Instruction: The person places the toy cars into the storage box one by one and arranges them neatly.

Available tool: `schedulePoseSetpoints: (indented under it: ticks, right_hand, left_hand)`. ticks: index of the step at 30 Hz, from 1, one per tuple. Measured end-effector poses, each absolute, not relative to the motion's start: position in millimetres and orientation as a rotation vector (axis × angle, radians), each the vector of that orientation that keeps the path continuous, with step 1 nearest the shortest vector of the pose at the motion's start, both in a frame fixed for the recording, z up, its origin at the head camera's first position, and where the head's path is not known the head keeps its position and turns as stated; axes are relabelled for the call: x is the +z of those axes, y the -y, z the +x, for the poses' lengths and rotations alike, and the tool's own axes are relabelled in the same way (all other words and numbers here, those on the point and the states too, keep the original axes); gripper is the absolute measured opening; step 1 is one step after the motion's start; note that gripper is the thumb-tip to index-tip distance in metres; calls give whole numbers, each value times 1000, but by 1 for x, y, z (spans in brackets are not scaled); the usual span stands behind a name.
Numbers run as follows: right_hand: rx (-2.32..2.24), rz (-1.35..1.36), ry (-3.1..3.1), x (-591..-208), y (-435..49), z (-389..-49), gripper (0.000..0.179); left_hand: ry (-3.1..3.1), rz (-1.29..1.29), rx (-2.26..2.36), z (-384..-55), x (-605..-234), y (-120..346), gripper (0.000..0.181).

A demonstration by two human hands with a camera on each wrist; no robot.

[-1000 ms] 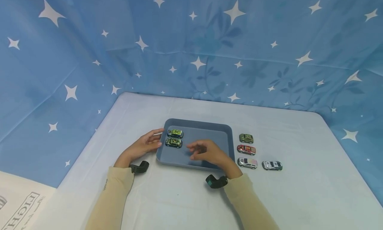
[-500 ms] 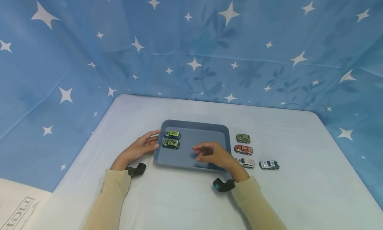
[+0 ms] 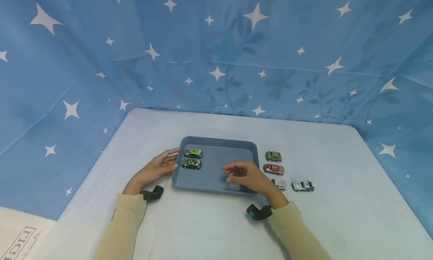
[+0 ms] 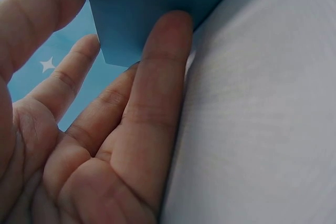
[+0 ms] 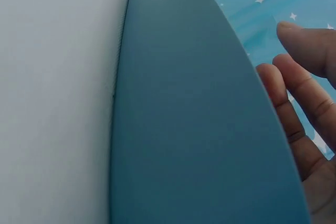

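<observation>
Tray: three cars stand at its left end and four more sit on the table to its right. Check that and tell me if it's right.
Not quite: the head view shows only two cars at the left end of the tray, a yellow-green car and a dark green car. Four more cars do sit on the table to its right.

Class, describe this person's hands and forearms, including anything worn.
The left hand and right hand are gloveless. Both arms wear long beige fabric sleeves, the left with dark markings. Each wrist has a bent black device; the right one shows a green patch.
</observation>
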State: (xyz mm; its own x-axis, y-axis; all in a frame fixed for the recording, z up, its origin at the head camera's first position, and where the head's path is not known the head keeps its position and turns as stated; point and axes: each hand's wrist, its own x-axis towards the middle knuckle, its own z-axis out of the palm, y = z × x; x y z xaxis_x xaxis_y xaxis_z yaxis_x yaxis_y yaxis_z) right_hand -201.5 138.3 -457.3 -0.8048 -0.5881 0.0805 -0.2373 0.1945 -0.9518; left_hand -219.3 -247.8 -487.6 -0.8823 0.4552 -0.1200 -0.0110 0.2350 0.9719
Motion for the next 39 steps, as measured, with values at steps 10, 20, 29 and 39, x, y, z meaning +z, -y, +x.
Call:
schedulePoseSetpoints:
  ticks: [10, 20, 29, 39]
  right_hand:
    - [-1681, -804, -2150, -453, -152, -198, 35]
    - [-1648, -790, -2199, -450, -165, -193, 37]
    - [-1639, -753, -2223, -448, -178, -187, 40]
    - [-1647, -791, -2295, -446, -196, -181, 41]
  left_hand:
    - [-2123, 409, 1704, -217, -487, 248, 72]
    - [-2093, 423, 1724, -217, -490, 249, 72]
    - [-2095, 426, 1724, -217, -490, 248, 73]
    - [-2091, 426, 1731, -219, -488, 246, 73]
